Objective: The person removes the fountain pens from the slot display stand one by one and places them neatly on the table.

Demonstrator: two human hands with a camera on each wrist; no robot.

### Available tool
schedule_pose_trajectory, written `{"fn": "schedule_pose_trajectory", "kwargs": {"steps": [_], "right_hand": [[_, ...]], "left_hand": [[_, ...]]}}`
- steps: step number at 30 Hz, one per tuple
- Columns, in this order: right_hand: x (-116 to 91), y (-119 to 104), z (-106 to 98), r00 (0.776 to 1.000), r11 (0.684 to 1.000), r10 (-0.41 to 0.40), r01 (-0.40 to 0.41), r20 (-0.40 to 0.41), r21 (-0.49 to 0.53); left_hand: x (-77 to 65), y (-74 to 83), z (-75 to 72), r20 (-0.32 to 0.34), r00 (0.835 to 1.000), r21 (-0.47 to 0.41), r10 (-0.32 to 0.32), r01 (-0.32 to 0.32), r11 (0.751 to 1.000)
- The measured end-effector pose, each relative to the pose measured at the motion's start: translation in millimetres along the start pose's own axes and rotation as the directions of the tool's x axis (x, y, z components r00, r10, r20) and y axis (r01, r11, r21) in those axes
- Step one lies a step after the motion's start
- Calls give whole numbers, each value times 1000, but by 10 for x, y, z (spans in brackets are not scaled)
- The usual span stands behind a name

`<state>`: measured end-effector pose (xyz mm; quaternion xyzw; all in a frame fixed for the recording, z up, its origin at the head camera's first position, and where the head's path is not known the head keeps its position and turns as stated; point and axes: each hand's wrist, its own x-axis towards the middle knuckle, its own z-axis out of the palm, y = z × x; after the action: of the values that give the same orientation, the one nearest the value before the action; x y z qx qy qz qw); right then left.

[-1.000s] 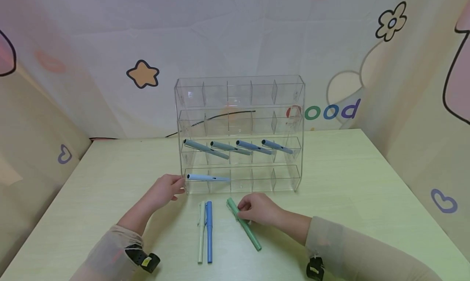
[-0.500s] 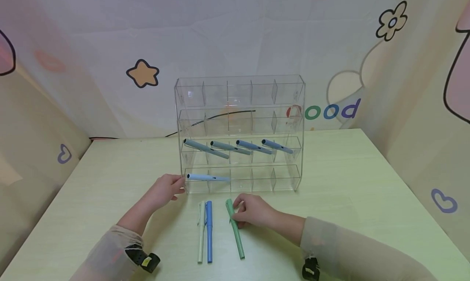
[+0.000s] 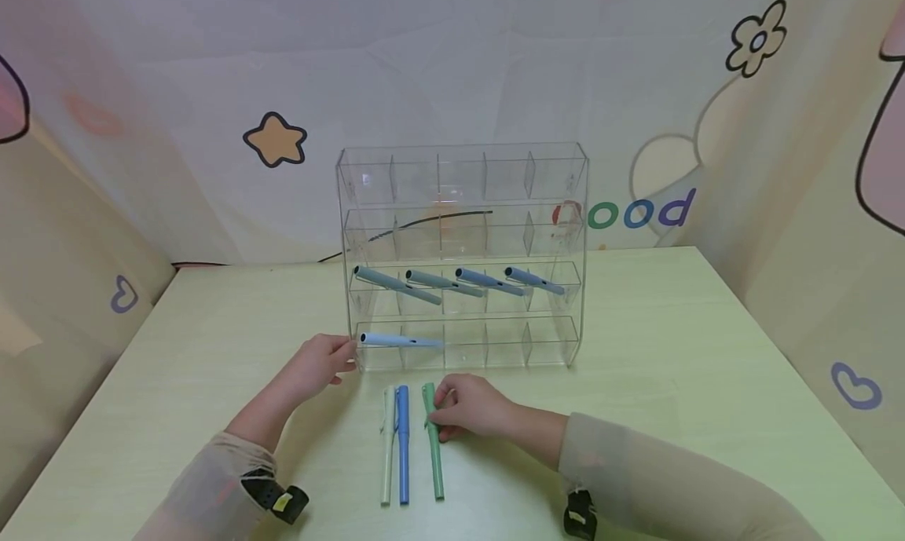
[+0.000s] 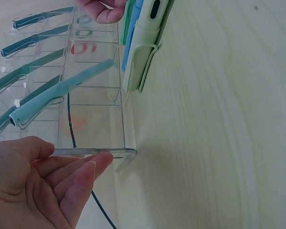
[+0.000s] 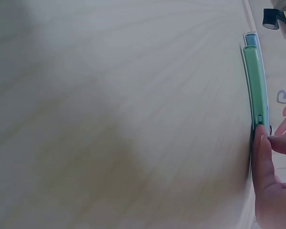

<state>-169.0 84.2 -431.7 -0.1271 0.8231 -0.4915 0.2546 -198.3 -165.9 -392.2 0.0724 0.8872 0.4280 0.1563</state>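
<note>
My left hand (image 3: 321,366) pinches the lower left edge of a clear acrylic rack (image 3: 463,356) between thumb and fingers; the left wrist view shows the panel between them. With thumb and fingers, my right hand (image 3: 475,405) pinches a green pen (image 3: 435,470) near its clip end, and the pen lies along the table. Left of it a blue pen (image 3: 404,455) and a pale green pen (image 3: 386,455) lie side by side, nearly parallel to it. On the rack's bottom tier, a light blue pen (image 3: 396,340) rests near the left hand.
Several capped pens (image 3: 488,280) in blue and teal tones lean in the rack's tier above. Two upper tiers of clear compartments (image 3: 459,180) rise behind. A printed curtain (image 3: 452,70) hangs behind the wooden table (image 3: 657,384). A dark cord (image 3: 332,257) runs behind the rack.
My right hand has moved left with the green pen, turning it from slanted to nearly parallel with the two other pens. My left hand has stayed at the rack's edge.
</note>
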Motion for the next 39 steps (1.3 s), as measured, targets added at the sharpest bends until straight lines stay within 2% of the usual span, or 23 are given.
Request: {"fn": "schedule_pose_trajectory", "kwargs": {"steps": [6, 15, 20, 39], "right_hand": [[8, -51, 45, 1000, 999, 14, -14, 2, 40], [64, -80, 93, 999, 999, 45, -45, 10, 29], [78, -72, 113, 998, 996, 57, -58, 21, 61], [38, -125, 153, 998, 992, 54, -56, 22, 110]], "left_hand": [[8, -1, 0, 3, 1000, 3, -1, 1, 1000], [13, 11, -13, 7, 1000, -2, -6, 6, 1000], [9, 14, -9, 14, 1000, -2, -11, 11, 1000], [15, -9, -4, 8, 1000, -7, -11, 11, 1000]]}}
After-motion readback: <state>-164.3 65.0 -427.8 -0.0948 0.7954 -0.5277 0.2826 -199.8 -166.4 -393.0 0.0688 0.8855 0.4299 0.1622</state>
